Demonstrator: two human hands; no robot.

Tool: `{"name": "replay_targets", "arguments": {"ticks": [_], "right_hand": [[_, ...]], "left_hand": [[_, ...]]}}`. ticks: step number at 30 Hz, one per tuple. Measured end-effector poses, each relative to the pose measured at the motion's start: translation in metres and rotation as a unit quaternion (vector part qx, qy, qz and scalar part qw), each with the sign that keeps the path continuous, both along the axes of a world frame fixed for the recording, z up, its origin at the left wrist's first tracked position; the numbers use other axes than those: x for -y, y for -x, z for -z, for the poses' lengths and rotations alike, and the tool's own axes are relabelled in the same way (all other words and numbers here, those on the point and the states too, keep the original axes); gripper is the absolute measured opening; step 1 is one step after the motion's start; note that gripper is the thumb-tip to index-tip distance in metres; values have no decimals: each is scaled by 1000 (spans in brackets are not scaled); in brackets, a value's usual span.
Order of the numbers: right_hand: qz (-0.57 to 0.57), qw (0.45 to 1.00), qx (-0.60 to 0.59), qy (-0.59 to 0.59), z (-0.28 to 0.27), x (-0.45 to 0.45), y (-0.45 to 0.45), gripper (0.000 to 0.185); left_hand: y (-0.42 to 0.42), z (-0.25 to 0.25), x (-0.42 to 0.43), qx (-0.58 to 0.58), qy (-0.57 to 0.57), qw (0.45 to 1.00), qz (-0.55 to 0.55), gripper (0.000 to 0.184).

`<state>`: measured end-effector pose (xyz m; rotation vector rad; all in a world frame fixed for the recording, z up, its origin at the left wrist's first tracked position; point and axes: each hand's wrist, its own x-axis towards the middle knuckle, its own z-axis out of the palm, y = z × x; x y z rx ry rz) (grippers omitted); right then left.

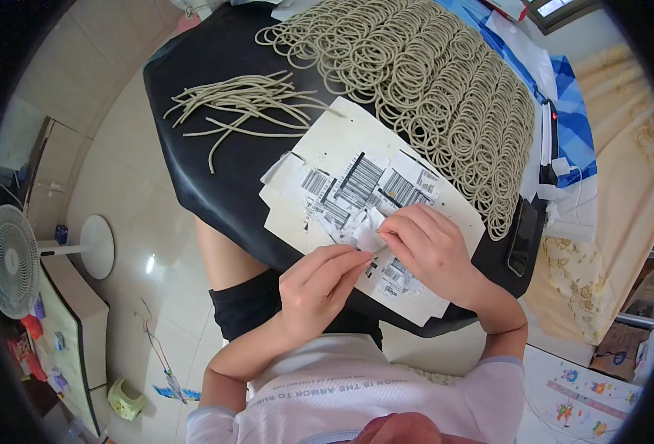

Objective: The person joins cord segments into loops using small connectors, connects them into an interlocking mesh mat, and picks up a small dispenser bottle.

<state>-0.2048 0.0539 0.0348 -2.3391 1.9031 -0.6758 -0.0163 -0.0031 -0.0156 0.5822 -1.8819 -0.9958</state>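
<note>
A small white slip point(370, 231) is held over the label-covered part of a cardboard sheet point(460, 222). Its right side is pinched by the right hand point(434, 251), and its lower end appears to be pinched by the left hand point(316, 288); the fingertips are close together, and whether anything else is gripped between them cannot be told. For good handling, the slip is best kept flat and lightly taut, gripped near its edges, with small finger movements used so that it is not creased or torn. Both wrists are best kept steady and low over the sheet.

The near corner of the sheet is brought close to the edge of the black desk point(219, 185), so downward pressure there should be avoided. Movement beyond the sheet is limited by the pile of beige rings point(430, 81), which is met along its far right side, and by the phone point(521, 235) near the right edge. More room is offered to the left, below the loose cords point(245, 101).
</note>
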Motion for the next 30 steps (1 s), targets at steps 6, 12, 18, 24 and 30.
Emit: {"name": "replay_targets", "arguments": {"ticks": [6, 12, 18, 24, 30], "right_hand": [[-4, 1000, -15, 11, 0, 2, -2, 12], [26, 998, 59, -21, -2, 3, -2, 11], [50, 946, 288, -141, -16, -2, -1, 10], [35, 835, 503, -222, -12, -9, -3, 13], [56, 796, 535, -279, -19, -13, -5, 14]], "left_hand": [[-1, 0, 1, -5, -18, 1000, 10, 22], [-4, -7, 5, -3, -76, 996, 41, 17], [-10, -14, 12, -22, -242, 964, 108, 11], [-17, -20, 19, -69, -433, 880, 182, 11], [-19, -24, 22, -76, -480, 852, 192, 11]]}}
